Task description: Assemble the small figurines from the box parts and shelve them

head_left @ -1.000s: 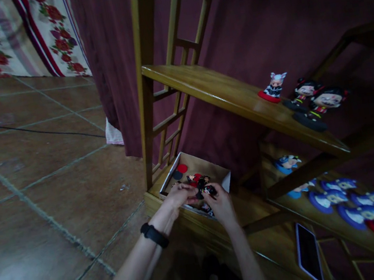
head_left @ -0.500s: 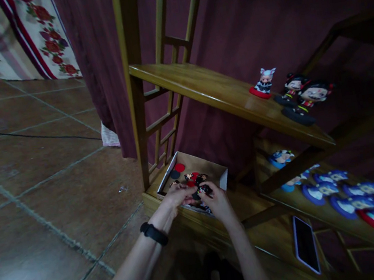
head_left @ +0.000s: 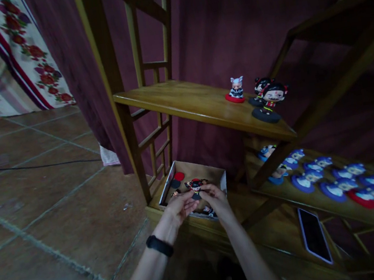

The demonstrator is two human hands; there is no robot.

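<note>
Both my hands meet over an open cardboard box [head_left: 218, 176] on the lowest wooden shelf. Together they hold a small figurine [head_left: 195, 186] with black hair and red clothes, upright just above the box. My left hand [head_left: 177, 209], with a black band on its wrist, pinches the dark base from the left. My right hand [head_left: 215, 200] is curled around the figurine from the right. Inside the box lie a red round base [head_left: 179, 176], a dark base and several more small figures, partly hidden by my hands.
On the middle shelf [head_left: 185, 105] stand a white-haired figurine [head_left: 236, 89] and two black-haired ones [head_left: 268, 98]. The lower right shelf carries several blue-based figures [head_left: 328, 179]. A phone [head_left: 314, 235] lies flat below. A maroon curtain hangs behind; tiled floor with a cable lies left.
My view has swung left and up around the shelf. The figurine has come up slightly out of the box between my hands, which stay close together.
</note>
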